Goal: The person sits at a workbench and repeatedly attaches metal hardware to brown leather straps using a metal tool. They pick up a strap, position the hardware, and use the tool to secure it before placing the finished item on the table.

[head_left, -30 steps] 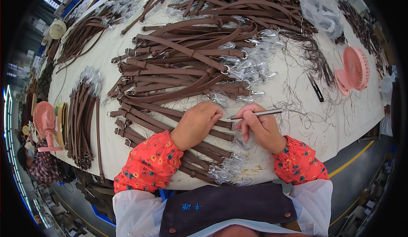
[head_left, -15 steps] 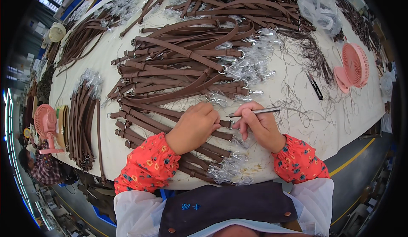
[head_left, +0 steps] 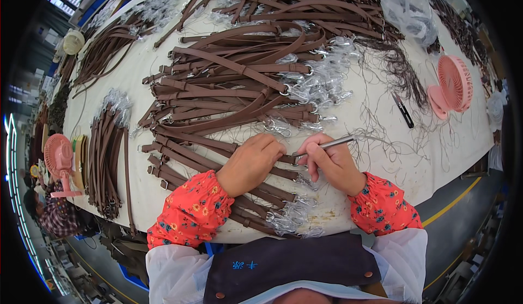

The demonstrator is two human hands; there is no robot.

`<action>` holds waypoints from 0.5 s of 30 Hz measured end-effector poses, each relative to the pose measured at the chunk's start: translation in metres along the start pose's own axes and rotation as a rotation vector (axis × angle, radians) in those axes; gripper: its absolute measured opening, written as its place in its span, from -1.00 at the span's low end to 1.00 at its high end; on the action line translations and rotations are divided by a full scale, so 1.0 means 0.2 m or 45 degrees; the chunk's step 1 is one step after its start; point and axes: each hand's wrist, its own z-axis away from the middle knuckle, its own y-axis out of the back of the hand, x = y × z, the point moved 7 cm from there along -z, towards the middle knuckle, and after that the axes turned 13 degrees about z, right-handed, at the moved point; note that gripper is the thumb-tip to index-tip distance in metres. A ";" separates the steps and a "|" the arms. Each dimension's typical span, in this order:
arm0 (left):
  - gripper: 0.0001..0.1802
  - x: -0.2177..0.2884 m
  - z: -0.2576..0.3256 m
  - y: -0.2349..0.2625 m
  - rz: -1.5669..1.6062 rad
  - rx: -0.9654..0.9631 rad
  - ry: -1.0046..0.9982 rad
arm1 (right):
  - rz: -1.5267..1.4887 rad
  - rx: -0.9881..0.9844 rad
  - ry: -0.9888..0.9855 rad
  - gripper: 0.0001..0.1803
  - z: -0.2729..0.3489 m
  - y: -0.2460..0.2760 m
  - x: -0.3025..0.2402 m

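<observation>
My left hand (head_left: 249, 162) is closed on a brown strap (head_left: 290, 159) near its metal-fitted end, fingertips pinched together. Close on its right, my right hand (head_left: 336, 166) grips a slim, grey, pen-shaped metal tool (head_left: 340, 141) between thumb and fingers. The tool's tip points left and sits at the strap's end, close to my left fingertips; whether it touches cannot be made out. Below my hands, more brown straps lie side by side, with metal clasps in clear plastic wrap (head_left: 291, 215) at their right ends.
A large heap of brown straps (head_left: 229, 94) lies beyond my hands, and a smaller bundle (head_left: 104, 159) to the left. Loose dark threads (head_left: 400, 67), a black-handled cutter (head_left: 404, 112) and a pink fan (head_left: 453, 85) are at right. Another pink fan (head_left: 59, 159) stands at left.
My left hand has shifted slightly right, toward the right hand. The tool has tilted, its tip dropping to the strap end and its back end rising.
</observation>
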 end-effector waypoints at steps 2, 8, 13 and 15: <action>-0.87 -0.01 0.00 0.00 0.038 -0.027 0.047 | 0.007 -0.006 -0.003 -0.71 0.00 0.00 0.00; -0.89 0.00 -0.01 0.03 0.165 -0.108 0.092 | 0.005 -0.017 -0.014 -0.72 0.00 -0.01 0.01; -0.89 -0.01 -0.01 0.03 0.198 -0.146 0.097 | 0.013 -0.024 -0.020 -0.72 0.00 -0.01 0.00; -0.89 -0.01 -0.01 0.03 0.199 -0.141 0.106 | 0.012 -0.026 -0.015 -0.72 0.00 -0.01 0.00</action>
